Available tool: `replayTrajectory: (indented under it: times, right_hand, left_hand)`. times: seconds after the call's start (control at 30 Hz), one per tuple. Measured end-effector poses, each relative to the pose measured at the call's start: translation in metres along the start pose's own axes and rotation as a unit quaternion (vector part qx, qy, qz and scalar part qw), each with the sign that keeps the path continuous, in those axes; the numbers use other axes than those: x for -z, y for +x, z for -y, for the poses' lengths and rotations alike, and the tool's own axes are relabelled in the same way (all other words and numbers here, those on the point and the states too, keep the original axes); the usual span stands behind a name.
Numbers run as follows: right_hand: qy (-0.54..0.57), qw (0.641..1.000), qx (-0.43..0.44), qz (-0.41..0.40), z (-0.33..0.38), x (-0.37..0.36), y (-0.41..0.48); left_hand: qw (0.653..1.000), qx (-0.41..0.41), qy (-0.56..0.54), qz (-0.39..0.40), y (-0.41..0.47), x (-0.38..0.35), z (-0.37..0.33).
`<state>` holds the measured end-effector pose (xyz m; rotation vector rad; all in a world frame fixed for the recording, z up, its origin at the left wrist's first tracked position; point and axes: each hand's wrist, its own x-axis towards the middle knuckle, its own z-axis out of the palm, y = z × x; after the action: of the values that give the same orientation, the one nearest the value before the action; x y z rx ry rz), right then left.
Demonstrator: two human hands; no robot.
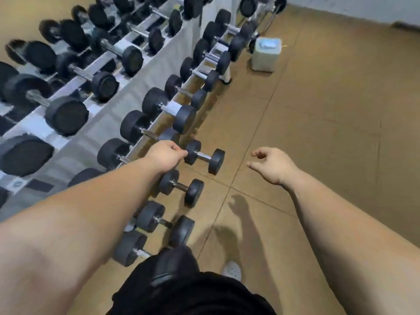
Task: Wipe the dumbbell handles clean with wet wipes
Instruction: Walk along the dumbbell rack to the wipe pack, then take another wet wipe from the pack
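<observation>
The small black dumbbell with round rubber heads and a shiny chrome handle lies on the floor at the far end of a short row of like ones, just right of the rack's foot. The left hand reaches to its left head, fingers curled under, knuckles up; they seem to touch the rubber, but I cannot tell whether they grip anything. The right hand hangs in the air well apart to the right, fingers loosely curled and thumb forward, holding nothing. The next black dumbbell lies nearer, partly under the left forearm. On the white metal tiered rack at left sit larger black dumbbells; one on the low tier has something white round its handle. Far off, by the rack's end, a pale boxy wipes pack with a blue top stands on the tan, matt tiled floor. Nearest are black shorts and a white perforated shoe
</observation>
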<state>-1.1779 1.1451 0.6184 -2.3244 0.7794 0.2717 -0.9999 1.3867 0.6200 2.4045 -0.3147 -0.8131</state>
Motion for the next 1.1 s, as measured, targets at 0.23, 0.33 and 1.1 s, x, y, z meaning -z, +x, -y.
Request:
replayTrajectory:
  times: [0.23, 0.33, 1.1]
  right_hand:
    - [0.010, 0.999, -0.047, -0.015, -0.079, 0.071, 0.065]
    - [-0.002, 0.998, -0.064, -0.021, -0.102, 0.109, 0.123]
    - [0.083, 0.994, -0.056, -0.052, -0.224, 0.502, 0.681]
  left_hand:
    - [0.996, -0.082, -0.017, 0.026, 0.093, -0.078, -0.120]
    - [0.994, -0.099, -0.002, 0.049, 0.157, -0.099, -0.170]
    - [0.995, -0.094, 0.014, -0.008, 0.659, -0.130, -0.647]
